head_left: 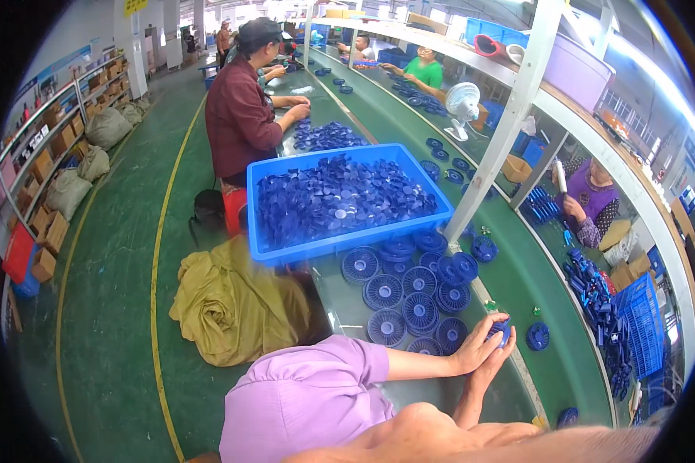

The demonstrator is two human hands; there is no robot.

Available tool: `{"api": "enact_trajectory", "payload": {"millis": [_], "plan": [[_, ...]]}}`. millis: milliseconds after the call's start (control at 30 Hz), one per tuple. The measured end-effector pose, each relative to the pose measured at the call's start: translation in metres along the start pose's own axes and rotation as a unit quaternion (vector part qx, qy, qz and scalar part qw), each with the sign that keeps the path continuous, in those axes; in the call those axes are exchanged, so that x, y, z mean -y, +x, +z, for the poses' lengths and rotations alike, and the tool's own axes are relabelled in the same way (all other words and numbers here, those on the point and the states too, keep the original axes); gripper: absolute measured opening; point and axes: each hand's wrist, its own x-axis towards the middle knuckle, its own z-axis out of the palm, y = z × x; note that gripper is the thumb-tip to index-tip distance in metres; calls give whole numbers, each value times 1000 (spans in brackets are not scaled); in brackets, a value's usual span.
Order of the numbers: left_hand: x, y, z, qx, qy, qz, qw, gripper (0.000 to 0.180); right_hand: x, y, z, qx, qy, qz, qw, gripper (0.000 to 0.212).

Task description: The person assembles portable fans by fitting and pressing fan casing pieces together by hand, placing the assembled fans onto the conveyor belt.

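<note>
Over the bench edge beside the belt, my left hand (pixel 474 351) and my right hand (pixel 487 373) come together around a small round dark-blue plastic part (pixel 503 332). The fingers of both are closed on it and cover much of it. Left of my hands, several round dark-blue slotted plastic discs (pixel 419 312) lie grouped and partly stacked on the bench. Beyond them stands a blue tray (pixel 347 241) heaped with small dark-blue plastic pieces (pixel 340 197). A similar round part (pixel 538 336) rests on the belt just right of my hands.
The green conveyor belt (pixel 510 262) runs along the right, past a white shelf post (pixel 502 131). A worker in a maroon top (pixel 243 116) stands beyond the tray. Olive cloth (pixel 235 301) drapes at the bench's left. Across the belt are a fan (pixel 462 104) and a blue crate (pixel 641 324).
</note>
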Motion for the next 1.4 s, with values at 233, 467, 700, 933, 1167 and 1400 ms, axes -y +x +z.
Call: {"api": "enact_trajectory", "payload": {"millis": [233, 467, 700, 933, 1167, 1400], "plan": [[17, 11, 14, 57, 2, -54, 997, 43, 12, 12, -24, 12, 13, 123, 992, 58], [52, 21, 27, 254, 139, -99, 952, 39, -42, 60, -166, -166, -341, -13, 925, 52], [73, 53, -2, 262, 301, 16, 917, 33, -33, 38, -200, -196, -658, -18, 727, 54], [72, 52, -23, 332, 375, -47, 864, 27, -40, 21, -155, -35, -476, -11, 879, 29], [66, 43, -27, 378, 357, -73, 851, 23, -47, 29, -92, 96, -416, 23, 904, 25], [68, 42, -19, 437, 310, 2, 844, 17, -52, 70, -146, -109, -499, -28, 859, 34]]}}
